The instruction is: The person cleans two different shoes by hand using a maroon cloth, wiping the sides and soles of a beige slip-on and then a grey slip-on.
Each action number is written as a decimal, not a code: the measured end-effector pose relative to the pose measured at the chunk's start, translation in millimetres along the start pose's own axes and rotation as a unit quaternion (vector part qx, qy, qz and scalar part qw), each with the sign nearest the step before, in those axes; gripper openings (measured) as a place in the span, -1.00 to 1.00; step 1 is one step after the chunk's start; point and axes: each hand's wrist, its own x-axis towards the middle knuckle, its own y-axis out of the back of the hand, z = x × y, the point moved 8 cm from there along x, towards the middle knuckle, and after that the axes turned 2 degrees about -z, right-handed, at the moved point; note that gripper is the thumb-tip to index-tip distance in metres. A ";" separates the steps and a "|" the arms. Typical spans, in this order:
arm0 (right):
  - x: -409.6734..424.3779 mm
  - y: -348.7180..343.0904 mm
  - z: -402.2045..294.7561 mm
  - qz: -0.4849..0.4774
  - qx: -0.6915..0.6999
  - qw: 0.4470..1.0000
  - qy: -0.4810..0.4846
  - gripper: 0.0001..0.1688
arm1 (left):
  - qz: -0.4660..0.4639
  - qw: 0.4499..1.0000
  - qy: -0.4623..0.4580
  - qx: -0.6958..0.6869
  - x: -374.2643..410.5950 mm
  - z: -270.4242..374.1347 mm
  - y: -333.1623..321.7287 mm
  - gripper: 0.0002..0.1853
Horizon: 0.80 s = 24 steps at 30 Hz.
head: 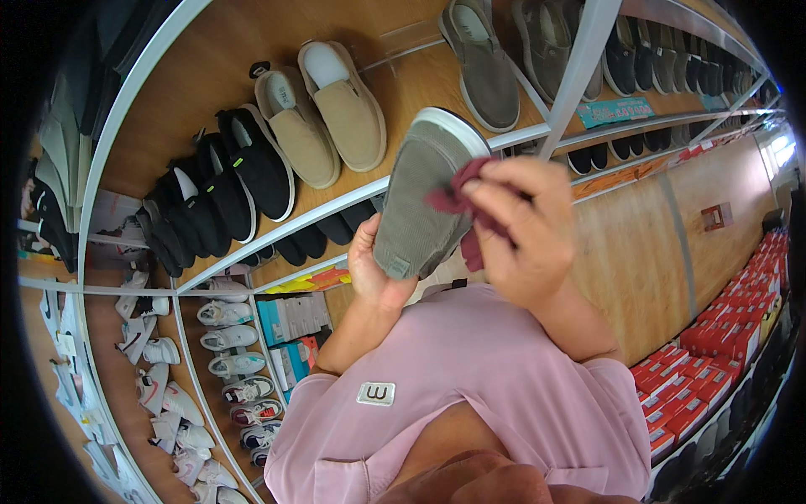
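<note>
A grey-green fabric slip-on shoe [423, 183] with a white sole edge is held up before my chest. My left hand [381, 268] grips it from below, near the end that bears a small tag. Bunched in the fingers of my right hand [529, 220] is a dark red cloth [469, 198]. The cloth lies against or just over the shoe's upper; blur hides whether it touches. Behind the shoe, a wooden shelf [403, 82] carries a beige slip-on pair [343, 107], black slip-ons [258, 167] and a grey slip-on [482, 69].
White metal shelf edges [302, 227] run close beyond my hands, with a post [582, 63] at the right. White sneakers [230, 337] fill racks at the left. Stacked red shoeboxes [705, 372] line the right side of the wooden floor [630, 252].
</note>
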 end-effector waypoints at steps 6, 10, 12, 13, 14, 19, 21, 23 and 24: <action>-2.4 14.7 14.1 0.039 0.030 0.996 -0.079 -0.24 | -0.064 0.998 -0.010 0.018 -3.9 -2.8 0.5 -0.53; -24.1 -2.6 40.3 -0.002 0.197 0.953 -0.231 0.18 | -0.103 0.995 0.000 0.009 -2.8 -8.7 -6.6 -0.50; -25.6 -1.7 45.3 0.003 0.212 0.946 -0.247 0.19 | -0.119 0.993 0.021 -0.018 1.0 -13.8 0.9 -0.47; -28.1 -1.2 51.4 0.016 0.216 0.942 -0.257 0.17 | -0.079 0.997 0.027 0.002 2.2 -17.2 -3.5 -0.47; -29.2 -1.5 57.5 0.026 0.223 0.937 -0.267 0.16 | -0.036 0.999 0.031 0.020 -1.0 -21.0 -14.8 -0.46; -19.9 25.9 78.5 0.032 0.162 0.957 -0.238 0.05 | -0.092 0.910 0.063 0.399 -6.8 -4.9 -14.2 -0.50; -19.9 27.4 79.0 0.004 0.160 0.963 -0.218 0.03 | -0.082 0.786 0.064 0.609 -12.2 14.4 -12.7 -0.55; -23.3 18.7 75.3 -0.019 0.213 0.944 -0.252 -0.03 | -0.060 0.754 -0.078 0.650 -9.4 33.7 -28.0 -0.56; -25.4 14.5 74.4 -0.031 0.239 0.933 -0.269 -0.06 | -0.049 0.731 -0.147 0.665 -7.1 42.2 -36.1 -0.56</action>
